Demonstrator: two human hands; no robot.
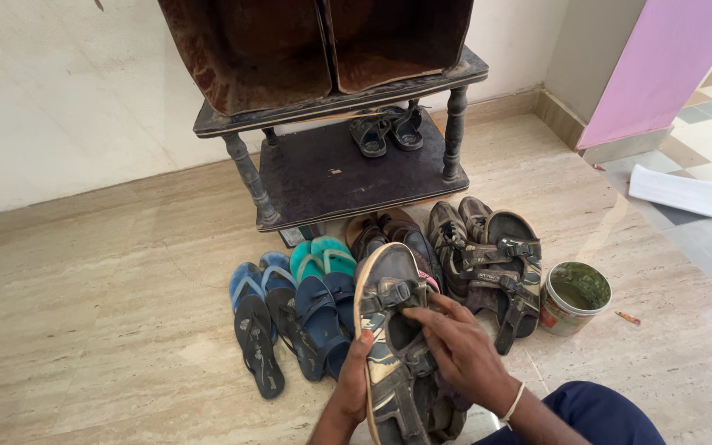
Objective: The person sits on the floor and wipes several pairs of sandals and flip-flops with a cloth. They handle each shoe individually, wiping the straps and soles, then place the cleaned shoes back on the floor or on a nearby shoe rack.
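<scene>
Low in the head view, just in front of the person's knee, both hands are working on one strapped sandal (389,330). Fingers of the right hand (455,346) are lying spread and slightly curled across the sandal's footbed, their tips pressing near the strap and buckle, so the hand is bearing on the sandal from above rather than closing around it. Behind them, the back of the hand is facing up, the wrist is wearing a thin pale bangle (513,402), and the forearm is running down toward the right, beside the dark blue trouser leg (595,412).

Fingers of the left hand (354,387) are wrapping around the sandal's left edge, the thumb lying along the rim with its orange-painted nail showing; this hand is gripping the sandal. Its wrist and forearm are dropping straight out of the bottom of the view.

That sandal is being held tilted, toe pointing away, over the near end of a heap of footwear on the pale stone floor (84,330). Blue flip-flops (257,321) and teal flip-flops (323,257) are lying just to its left, dark strapped sandals (496,272) to its right, with a green-topped tin (574,297) beyond them. A dark wooden shoe rack (331,173) is standing behind the heap, a small pair of sandals (387,130) on its lower shelf.
</scene>
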